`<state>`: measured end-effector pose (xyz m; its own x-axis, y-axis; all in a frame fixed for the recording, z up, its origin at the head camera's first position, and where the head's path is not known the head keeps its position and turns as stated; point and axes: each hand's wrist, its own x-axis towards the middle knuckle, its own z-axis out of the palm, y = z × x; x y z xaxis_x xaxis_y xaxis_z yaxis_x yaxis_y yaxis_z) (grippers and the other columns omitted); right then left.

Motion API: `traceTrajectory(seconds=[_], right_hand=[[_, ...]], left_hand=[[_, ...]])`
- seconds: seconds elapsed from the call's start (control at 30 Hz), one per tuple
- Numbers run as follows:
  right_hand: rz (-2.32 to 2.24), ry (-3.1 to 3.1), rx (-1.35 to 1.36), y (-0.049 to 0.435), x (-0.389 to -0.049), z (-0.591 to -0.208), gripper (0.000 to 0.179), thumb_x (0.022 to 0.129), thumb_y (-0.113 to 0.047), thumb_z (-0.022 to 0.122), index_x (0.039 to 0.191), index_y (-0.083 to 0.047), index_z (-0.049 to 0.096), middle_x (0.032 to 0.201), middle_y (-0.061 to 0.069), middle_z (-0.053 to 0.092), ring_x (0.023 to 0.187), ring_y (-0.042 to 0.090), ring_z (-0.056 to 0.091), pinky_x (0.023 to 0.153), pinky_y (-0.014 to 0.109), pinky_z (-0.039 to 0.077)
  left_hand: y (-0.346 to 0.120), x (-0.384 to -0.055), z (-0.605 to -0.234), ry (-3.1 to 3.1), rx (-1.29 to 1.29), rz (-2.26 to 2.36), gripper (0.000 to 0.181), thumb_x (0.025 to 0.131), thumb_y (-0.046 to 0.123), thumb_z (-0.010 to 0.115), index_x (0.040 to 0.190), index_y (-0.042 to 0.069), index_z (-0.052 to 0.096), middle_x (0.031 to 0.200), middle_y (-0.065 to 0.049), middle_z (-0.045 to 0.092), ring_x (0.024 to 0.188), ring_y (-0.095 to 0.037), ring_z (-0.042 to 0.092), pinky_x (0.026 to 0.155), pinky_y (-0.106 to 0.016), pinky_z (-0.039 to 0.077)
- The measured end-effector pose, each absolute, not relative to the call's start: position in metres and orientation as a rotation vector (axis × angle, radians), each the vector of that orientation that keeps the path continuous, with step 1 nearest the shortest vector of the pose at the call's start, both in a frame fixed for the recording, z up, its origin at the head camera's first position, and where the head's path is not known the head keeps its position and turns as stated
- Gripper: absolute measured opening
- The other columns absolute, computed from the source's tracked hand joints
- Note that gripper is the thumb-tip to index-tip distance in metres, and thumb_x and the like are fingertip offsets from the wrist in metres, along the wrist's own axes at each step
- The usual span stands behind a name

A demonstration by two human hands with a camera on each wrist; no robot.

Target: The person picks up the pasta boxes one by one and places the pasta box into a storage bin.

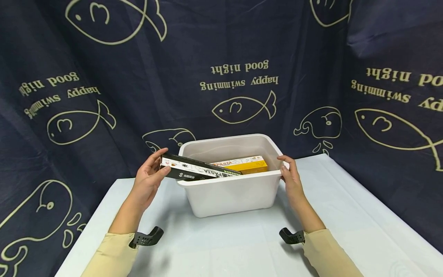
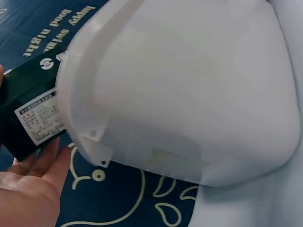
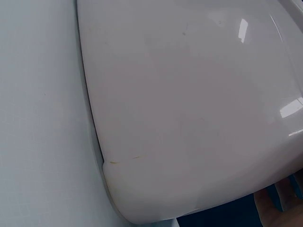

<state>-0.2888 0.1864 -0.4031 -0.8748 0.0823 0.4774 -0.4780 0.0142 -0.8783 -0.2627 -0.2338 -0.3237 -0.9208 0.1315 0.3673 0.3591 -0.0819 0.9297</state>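
A black-and-white pasta box (image 1: 197, 167) slants across the left rim of a white plastic bin (image 1: 232, 196), its right end down inside. My left hand (image 1: 149, 179) grips the box's raised left end, thumb on the near side and fingers behind. In the left wrist view the dark box (image 2: 33, 101) shows a white printed label, with the left hand (image 2: 33, 194) below it. My right hand (image 1: 292, 179) holds the bin's right rim, thumb outside and fingers over the edge. Inside the bin lies a yellow-and-white pasta box (image 1: 249, 165), partly hidden by the black one.
The bin stands on a table with a pale cloth (image 1: 221, 246). A dark blue curtain (image 1: 187, 77) with fish and whale drawings hangs close behind and at both sides. Black straps (image 1: 149, 236) sit on both wrists.
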Motion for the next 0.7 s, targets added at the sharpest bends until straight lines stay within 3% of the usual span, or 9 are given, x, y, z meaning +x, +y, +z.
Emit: traceTrajectory(seconds=[0.3, 0.47, 0.7], right_hand=[[1.91, -1.918, 0.393, 0.186, -0.289, -0.403, 0.042, 0.104, -0.022, 0.034, 0.142, -0.005, 0.035, 0.148, 0.002, 0.038, 0.13, 0.015, 0.04, 0.099, 0.028, 0.035], [1.912, -1.91, 0.402, 0.186, -0.291, -0.404, 0.042, 0.104, -0.022, 0.034, 0.142, -0.005, 0.035, 0.148, 0.001, 0.038, 0.129, 0.014, 0.04, 0.097, 0.026, 0.036], [1.921, -1.908, 0.391, 0.185, -0.29, -0.404, 0.042, 0.104, -0.022, 0.034, 0.142, -0.005, 0.035, 0.148, -0.001, 0.037, 0.13, 0.014, 0.039, 0.101, 0.03, 0.034]], left_hand=[[-0.223, -0.27, -0.333, -2.002, -0.541, -2.205, 0.07, 0.094, -0.001, 0.06, 0.154, 0.014, 0.028, 0.139, 0.002, 0.046, 0.127, -0.006, 0.047, 0.102, -0.013, 0.043], [-0.217, -0.273, -0.338, -1.964, -0.492, -2.24, 0.064, 0.093, -0.002, 0.061, 0.15, 0.01, 0.033, 0.148, -0.002, 0.043, 0.135, -0.007, 0.041, 0.106, -0.013, 0.041], [-0.209, -0.273, -0.341, -2.006, -0.393, -2.184, 0.066, 0.092, -0.001, 0.064, 0.151, 0.008, 0.037, 0.141, 0.006, 0.049, 0.135, -0.008, 0.042, 0.107, -0.014, 0.038]])
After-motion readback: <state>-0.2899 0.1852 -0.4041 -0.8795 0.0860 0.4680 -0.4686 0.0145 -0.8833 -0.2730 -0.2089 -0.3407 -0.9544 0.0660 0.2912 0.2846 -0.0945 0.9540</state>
